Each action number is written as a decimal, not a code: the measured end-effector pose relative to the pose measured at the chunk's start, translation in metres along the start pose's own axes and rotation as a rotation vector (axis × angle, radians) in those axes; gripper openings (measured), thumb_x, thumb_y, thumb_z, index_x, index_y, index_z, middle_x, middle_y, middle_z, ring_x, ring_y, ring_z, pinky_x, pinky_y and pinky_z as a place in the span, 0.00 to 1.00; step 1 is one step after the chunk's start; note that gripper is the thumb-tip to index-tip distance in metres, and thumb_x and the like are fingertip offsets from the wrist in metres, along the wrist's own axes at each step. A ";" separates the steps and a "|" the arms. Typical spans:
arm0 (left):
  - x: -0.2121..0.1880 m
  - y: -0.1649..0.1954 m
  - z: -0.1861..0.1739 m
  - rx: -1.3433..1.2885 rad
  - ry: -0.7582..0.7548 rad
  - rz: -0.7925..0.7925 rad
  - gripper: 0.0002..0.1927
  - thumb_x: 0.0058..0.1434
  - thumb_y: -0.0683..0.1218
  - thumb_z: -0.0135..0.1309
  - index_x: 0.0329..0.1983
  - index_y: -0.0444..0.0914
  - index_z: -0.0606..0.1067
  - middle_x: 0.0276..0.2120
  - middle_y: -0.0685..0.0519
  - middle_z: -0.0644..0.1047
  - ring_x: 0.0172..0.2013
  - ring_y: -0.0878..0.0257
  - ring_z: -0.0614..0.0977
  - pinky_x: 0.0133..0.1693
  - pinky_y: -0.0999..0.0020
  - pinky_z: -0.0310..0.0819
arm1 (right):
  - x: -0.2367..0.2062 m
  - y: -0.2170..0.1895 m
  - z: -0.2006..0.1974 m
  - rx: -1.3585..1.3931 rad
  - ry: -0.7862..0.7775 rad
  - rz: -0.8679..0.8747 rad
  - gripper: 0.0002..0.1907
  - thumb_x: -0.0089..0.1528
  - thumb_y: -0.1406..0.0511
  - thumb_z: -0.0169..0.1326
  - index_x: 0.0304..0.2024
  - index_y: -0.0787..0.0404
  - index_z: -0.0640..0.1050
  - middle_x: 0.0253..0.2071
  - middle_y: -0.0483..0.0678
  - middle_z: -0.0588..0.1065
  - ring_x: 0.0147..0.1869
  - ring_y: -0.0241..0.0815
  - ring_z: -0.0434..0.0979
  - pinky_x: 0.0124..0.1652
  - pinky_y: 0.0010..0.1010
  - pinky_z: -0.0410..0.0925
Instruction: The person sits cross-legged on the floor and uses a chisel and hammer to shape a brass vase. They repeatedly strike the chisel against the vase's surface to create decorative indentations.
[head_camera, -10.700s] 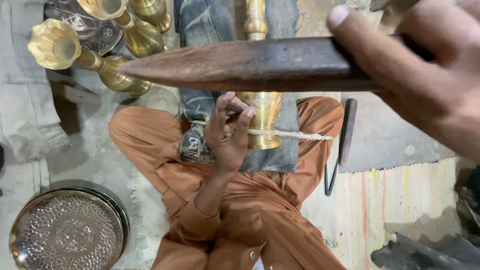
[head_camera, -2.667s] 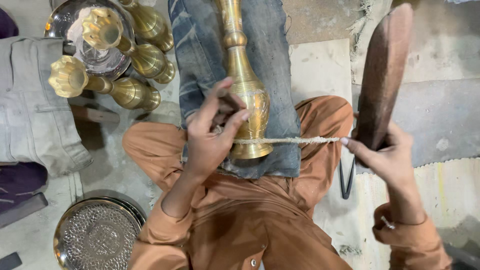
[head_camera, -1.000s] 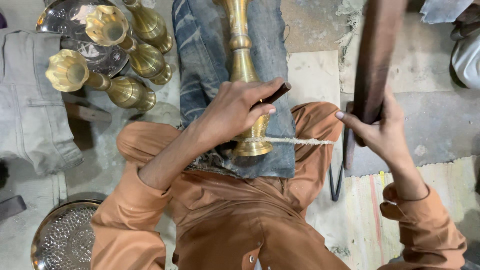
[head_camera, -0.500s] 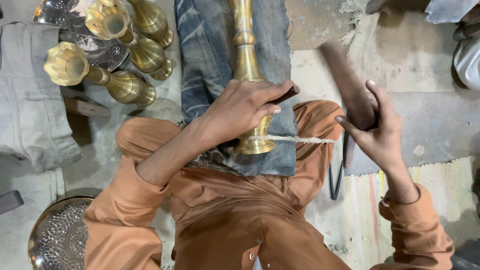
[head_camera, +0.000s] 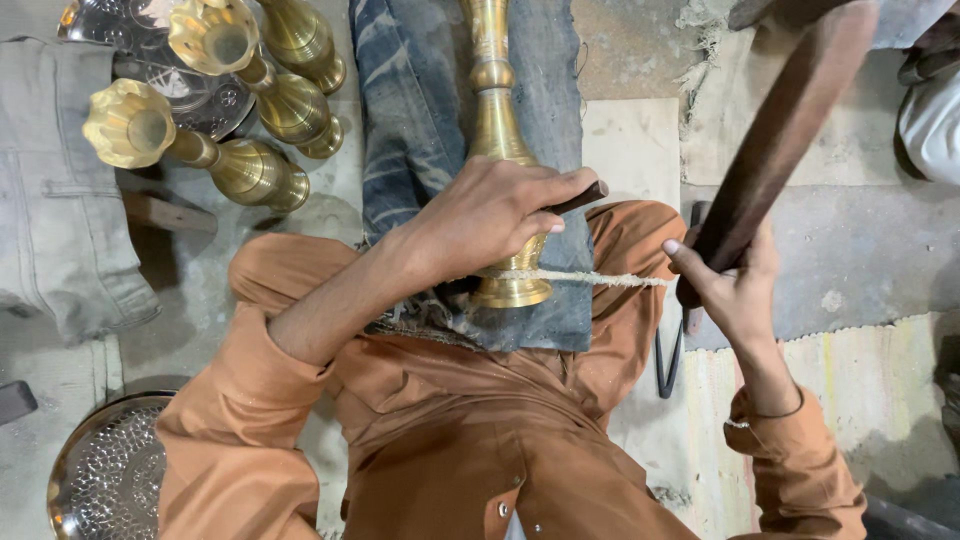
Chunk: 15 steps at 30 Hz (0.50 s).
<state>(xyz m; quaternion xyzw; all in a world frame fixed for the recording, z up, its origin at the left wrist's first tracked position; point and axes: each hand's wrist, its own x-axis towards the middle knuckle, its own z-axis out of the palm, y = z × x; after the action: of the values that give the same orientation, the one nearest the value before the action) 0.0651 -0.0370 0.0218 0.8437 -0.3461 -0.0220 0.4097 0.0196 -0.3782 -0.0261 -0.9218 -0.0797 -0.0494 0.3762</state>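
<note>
At the near left a round embossed metal tray (head_camera: 100, 470) lies on the floor, with a folded grey cloth (head_camera: 55, 200) above it. Farther off, three brass vases (head_camera: 240, 165) lie tipped on their sides, flared mouths toward the far left, beside a shiny round plate (head_camera: 150, 60). In the middle a strip of faded blue denim (head_camera: 410, 130) runs over the lap, and on it lies a tall brass vase (head_camera: 497, 130), neck pointing far, foot toward the body. The left hand (head_camera: 495, 215) lies over the vase's belly, fingers curled shut around a dark-handled tool (head_camera: 585, 196) whose end sticks out to the right. A pale twisted cord (head_camera: 590, 279) stretches from the vase's foot to the right. The right hand (head_camera: 735, 290) is clenched around the near end of a long dark wooden mallet (head_camera: 790, 130), raised and slanting far and right. A black loop (head_camera: 668, 365) lies on the floor near that wrist
</note>
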 end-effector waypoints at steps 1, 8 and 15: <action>0.000 0.000 0.000 0.011 0.038 0.046 0.26 0.63 0.46 0.59 0.64 0.38 0.71 0.43 0.46 0.82 0.41 0.50 0.85 0.46 0.55 0.77 | 0.000 -0.002 0.000 -0.008 -0.030 0.077 0.24 0.63 0.66 0.72 0.54 0.65 0.73 0.32 0.50 0.78 0.33 0.37 0.74 0.36 0.28 0.71; -0.002 0.000 -0.003 -0.008 -0.048 0.020 0.24 0.63 0.46 0.59 0.62 0.37 0.74 0.45 0.45 0.83 0.44 0.48 0.84 0.48 0.53 0.76 | -0.009 -0.017 -0.004 0.099 0.097 -0.001 0.31 0.61 0.66 0.68 0.63 0.64 0.69 0.39 0.50 0.78 0.40 0.38 0.81 0.38 0.30 0.74; -0.005 -0.003 -0.004 -0.018 -0.068 0.079 0.23 0.63 0.45 0.59 0.63 0.39 0.75 0.46 0.45 0.83 0.42 0.48 0.84 0.46 0.55 0.78 | -0.022 -0.029 0.007 -0.167 0.122 -0.192 0.36 0.59 0.72 0.68 0.67 0.64 0.68 0.41 0.58 0.79 0.41 0.49 0.81 0.38 0.35 0.73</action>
<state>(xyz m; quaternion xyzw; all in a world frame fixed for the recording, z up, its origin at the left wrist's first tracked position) 0.0643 -0.0303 0.0206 0.8246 -0.3925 -0.0376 0.4056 -0.0068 -0.3548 -0.0143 -0.9333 -0.1402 -0.1476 0.2959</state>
